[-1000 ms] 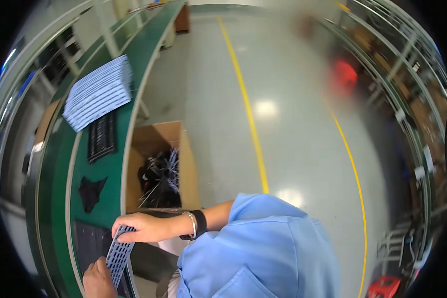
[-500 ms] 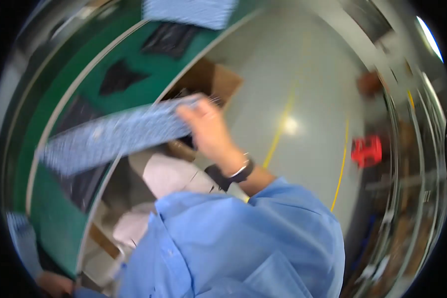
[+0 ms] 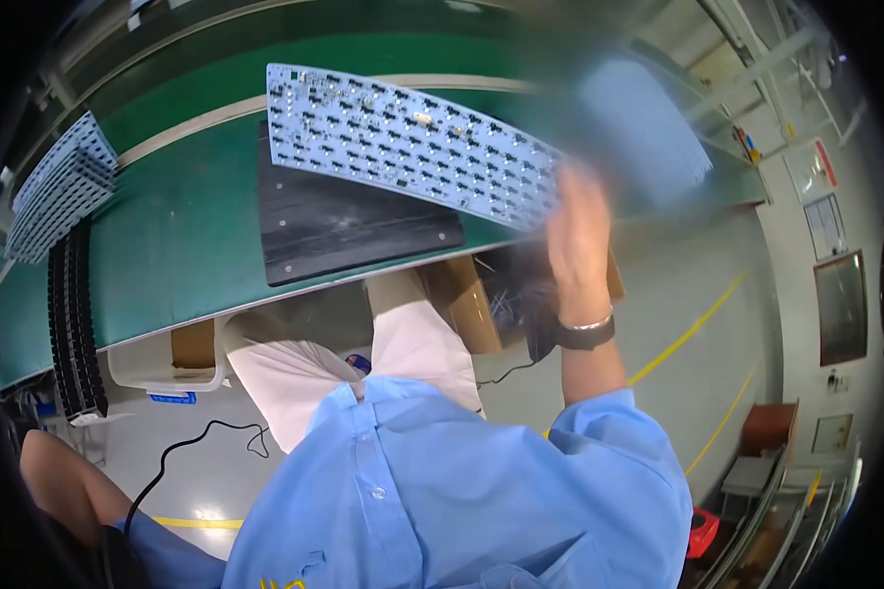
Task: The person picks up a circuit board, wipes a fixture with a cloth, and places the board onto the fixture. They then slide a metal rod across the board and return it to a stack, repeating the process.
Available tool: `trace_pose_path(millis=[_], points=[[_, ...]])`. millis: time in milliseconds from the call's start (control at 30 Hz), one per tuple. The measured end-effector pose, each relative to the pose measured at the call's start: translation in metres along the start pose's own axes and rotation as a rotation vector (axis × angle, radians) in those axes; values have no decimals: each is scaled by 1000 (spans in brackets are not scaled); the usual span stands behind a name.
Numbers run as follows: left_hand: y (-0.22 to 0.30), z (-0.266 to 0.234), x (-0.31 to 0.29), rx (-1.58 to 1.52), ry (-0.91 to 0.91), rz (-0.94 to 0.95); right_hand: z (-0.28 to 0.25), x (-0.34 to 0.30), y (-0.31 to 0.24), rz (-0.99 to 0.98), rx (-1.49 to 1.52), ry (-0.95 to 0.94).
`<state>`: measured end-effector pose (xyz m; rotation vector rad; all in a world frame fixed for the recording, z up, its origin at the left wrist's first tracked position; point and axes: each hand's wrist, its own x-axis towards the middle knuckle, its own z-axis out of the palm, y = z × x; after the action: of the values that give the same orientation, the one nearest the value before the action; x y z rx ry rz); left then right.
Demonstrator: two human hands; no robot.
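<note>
A green table (image 3: 182, 226) crossed the upper half of the frame, with gray floor (image 3: 648, 294) below; a black plate (image 3: 349, 221) lay on it at upper centre, a stack of pale boards (image 3: 64, 187) stood at upper left, and dark slotted strips (image 3: 72, 324) ran below that stack. The right hand (image 3: 580, 226), blurred right of centre, had its grip closed on the right end of a long, component-dotted pale blue board (image 3: 403, 147); the board slanted across upper centre, left end free, partly covering the plate from view; the left hand was out of view, its grip impossible to tell.
</note>
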<state>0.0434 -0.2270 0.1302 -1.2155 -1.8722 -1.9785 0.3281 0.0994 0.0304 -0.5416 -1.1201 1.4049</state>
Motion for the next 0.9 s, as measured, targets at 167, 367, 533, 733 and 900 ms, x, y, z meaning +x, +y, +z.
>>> trace_pose_path(millis=[167, 367, 533, 733, 900], points=[[14, 48, 16, -90, 128, 112, -1, 49, -7, 103, -73, -107], [9, 91, 53, -139, 202, 324, -11, 85, 14, 0, -83, -363], [-93, 155, 5, -123, -106, -299, -18, 78, 6, 174, -161, -307], [-128, 180, -14, -353, -255, -424, -23, 71, 14, 246, -9, -291], [-136, 186, -13, -349, -341, -464, -23, 70, 16, 227, 29, -282]])
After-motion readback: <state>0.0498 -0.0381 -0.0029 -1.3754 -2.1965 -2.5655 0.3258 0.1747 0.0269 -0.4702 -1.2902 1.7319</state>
